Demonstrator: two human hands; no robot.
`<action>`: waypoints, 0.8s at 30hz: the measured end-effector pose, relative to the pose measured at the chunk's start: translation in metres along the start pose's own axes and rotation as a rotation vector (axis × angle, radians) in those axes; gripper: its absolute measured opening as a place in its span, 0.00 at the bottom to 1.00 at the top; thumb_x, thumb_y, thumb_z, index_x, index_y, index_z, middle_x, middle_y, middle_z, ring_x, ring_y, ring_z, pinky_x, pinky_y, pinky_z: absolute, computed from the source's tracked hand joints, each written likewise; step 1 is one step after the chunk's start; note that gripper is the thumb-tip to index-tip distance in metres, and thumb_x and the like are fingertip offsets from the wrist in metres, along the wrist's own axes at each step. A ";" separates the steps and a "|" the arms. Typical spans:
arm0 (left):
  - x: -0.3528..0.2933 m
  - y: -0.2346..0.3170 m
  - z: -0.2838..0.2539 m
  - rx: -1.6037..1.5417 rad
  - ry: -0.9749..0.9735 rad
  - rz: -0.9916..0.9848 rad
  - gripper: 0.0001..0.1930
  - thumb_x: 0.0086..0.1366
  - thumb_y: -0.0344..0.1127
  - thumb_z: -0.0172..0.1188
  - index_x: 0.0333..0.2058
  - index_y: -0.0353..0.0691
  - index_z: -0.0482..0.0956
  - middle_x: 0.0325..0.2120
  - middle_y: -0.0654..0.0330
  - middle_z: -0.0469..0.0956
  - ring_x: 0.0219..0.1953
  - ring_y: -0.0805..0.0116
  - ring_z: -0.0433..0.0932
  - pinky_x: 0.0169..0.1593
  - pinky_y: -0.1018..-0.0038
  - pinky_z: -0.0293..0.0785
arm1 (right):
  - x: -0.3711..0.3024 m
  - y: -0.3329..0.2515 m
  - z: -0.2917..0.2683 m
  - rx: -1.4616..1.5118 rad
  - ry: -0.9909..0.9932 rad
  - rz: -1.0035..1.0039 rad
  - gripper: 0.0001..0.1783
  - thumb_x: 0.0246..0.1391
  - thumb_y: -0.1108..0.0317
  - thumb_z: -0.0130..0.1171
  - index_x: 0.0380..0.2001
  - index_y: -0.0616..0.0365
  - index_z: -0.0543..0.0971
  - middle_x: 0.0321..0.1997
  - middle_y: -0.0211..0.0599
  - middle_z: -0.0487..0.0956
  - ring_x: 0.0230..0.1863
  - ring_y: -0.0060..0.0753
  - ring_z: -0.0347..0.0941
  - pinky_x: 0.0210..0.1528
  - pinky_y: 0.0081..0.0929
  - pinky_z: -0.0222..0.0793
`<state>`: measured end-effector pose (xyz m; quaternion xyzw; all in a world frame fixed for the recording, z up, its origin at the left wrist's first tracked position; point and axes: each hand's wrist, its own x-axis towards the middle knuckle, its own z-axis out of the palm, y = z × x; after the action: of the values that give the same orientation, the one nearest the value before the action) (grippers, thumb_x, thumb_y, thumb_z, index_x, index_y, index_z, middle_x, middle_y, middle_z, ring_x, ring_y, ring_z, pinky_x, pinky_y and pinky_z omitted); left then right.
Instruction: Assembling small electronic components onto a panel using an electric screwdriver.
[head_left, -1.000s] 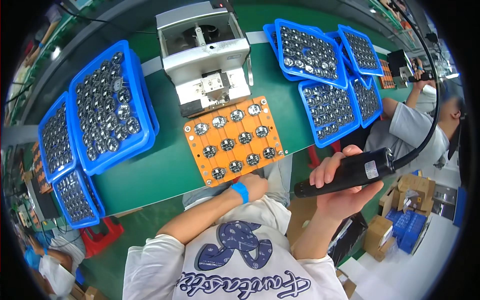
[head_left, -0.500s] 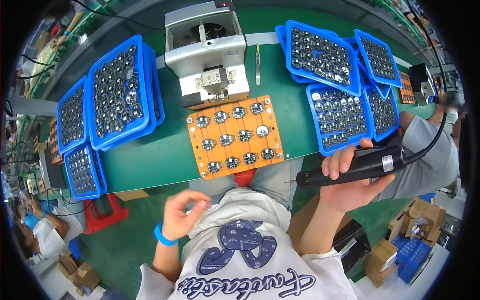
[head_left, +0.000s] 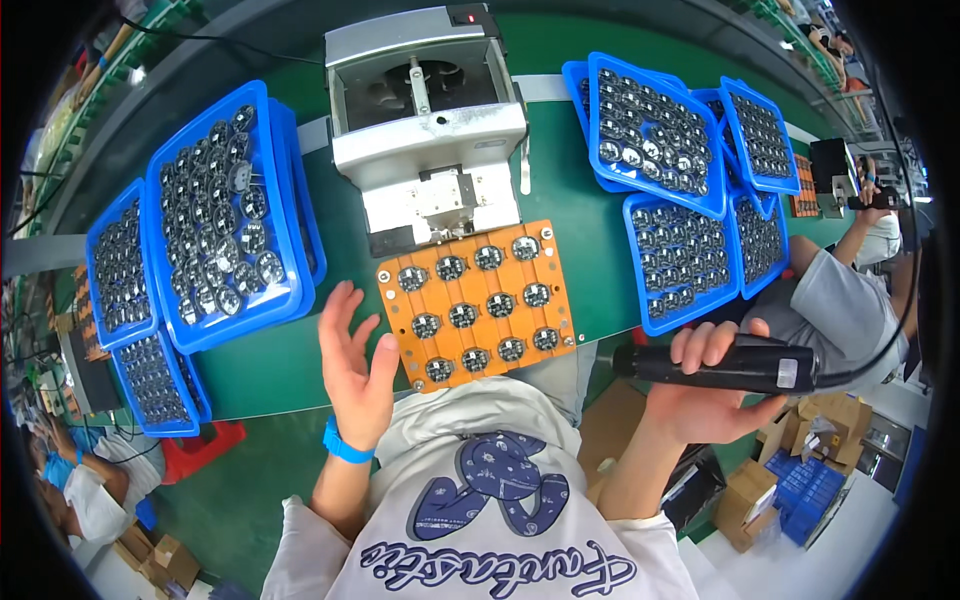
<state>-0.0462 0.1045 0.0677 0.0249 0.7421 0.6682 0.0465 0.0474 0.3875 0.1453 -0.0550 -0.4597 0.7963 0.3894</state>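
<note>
My right hand (head_left: 695,400) is wrapped round a black electric screwdriver (head_left: 735,368), held level off the table's front edge with its cord at the right end. My left hand (head_left: 357,375) is open, its fingers pointing up beside the left edge of an orange fixture plate (head_left: 444,294). I cannot tell whether the thumb touches the plate. Rows of small round circuit boards (head_left: 463,315) sit in the plate's recesses. Directly behind the plate stands a silver screw feeder machine (head_left: 425,165), its top window uncovered.
Blue trays (head_left: 300,290) filled with round boards are stacked at the left. More blue trays (head_left: 632,320) lie overlapped at the right on the green table (head_left: 600,270). A person in grey (head_left: 840,295) sits beyond them. Cardboard boxes (head_left: 745,500) stand on the floor.
My left hand has moved up to the plate's left edge, and its fingers have straightened. My right hand still holds the screwdriver. The view has shifted a little.
</note>
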 end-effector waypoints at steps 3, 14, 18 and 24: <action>-0.001 0.003 0.007 -0.209 -0.008 -0.073 0.37 0.63 0.27 0.55 0.69 0.32 0.51 0.69 0.44 0.54 0.71 0.50 0.54 0.70 0.56 0.51 | 0.015 0.017 0.003 -0.003 -0.019 -0.056 0.41 0.60 0.30 0.40 0.58 0.57 0.66 0.33 0.38 0.70 0.28 0.31 0.64 0.34 0.32 0.60; 0.000 0.002 0.016 -0.563 -0.033 -0.121 0.44 0.52 0.19 0.52 0.69 0.31 0.47 0.70 0.43 0.51 0.73 0.51 0.48 0.74 0.59 0.40 | 0.037 0.069 0.031 -0.133 -0.105 -0.043 0.47 0.57 0.27 0.38 0.60 0.61 0.65 0.29 0.44 0.73 0.26 0.36 0.67 0.31 0.36 0.63; 0.000 0.005 0.018 -0.619 -0.029 -0.132 0.45 0.51 0.20 0.52 0.70 0.31 0.47 0.70 0.44 0.50 0.74 0.52 0.47 0.74 0.61 0.40 | 0.041 0.070 0.029 -0.096 -0.146 -0.022 0.47 0.57 0.27 0.38 0.59 0.62 0.66 0.30 0.44 0.73 0.25 0.35 0.67 0.30 0.35 0.63; -0.001 0.004 0.016 -0.681 -0.072 -0.126 0.47 0.51 0.20 0.54 0.70 0.32 0.44 0.71 0.45 0.49 0.74 0.53 0.46 0.74 0.62 0.39 | 0.042 0.067 0.032 -0.091 -0.100 -0.016 0.47 0.57 0.27 0.37 0.59 0.61 0.67 0.29 0.43 0.73 0.25 0.35 0.67 0.30 0.35 0.62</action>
<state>-0.0438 0.1203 0.0701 -0.0143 0.4746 0.8719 0.1195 -0.0335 0.3753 0.1229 -0.0291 -0.5149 0.7731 0.3693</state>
